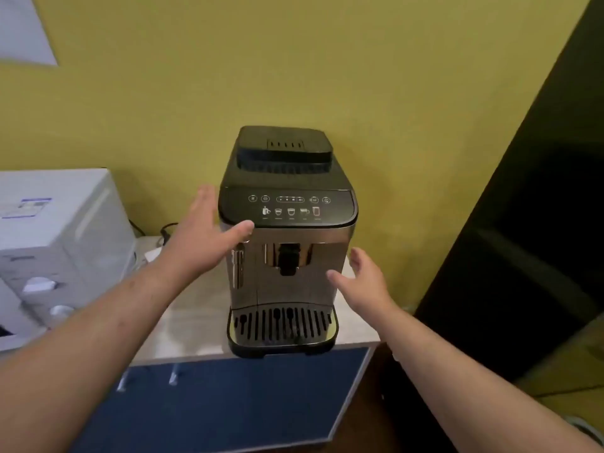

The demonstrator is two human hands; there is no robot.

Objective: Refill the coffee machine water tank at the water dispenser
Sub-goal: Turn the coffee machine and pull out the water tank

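A coffee machine (287,256) with a black top, a touch panel and a metallic front stands on a pale countertop (192,325) against a yellow wall. Its drip tray (282,328) juts over the counter's front edge. My left hand (206,237) is open at the machine's upper left corner, thumb near the panel's edge. My right hand (362,279) is open beside the lower right side, fingers spread, holding nothing. The water tank is not visible from here, and no water dispenser is in view.
A white appliance (55,243) sits on the counter to the left, with cables (163,233) behind it. Blue cabinet doors with metal handles (228,400) lie below the counter. A dark tall panel (523,223) stands close on the right.
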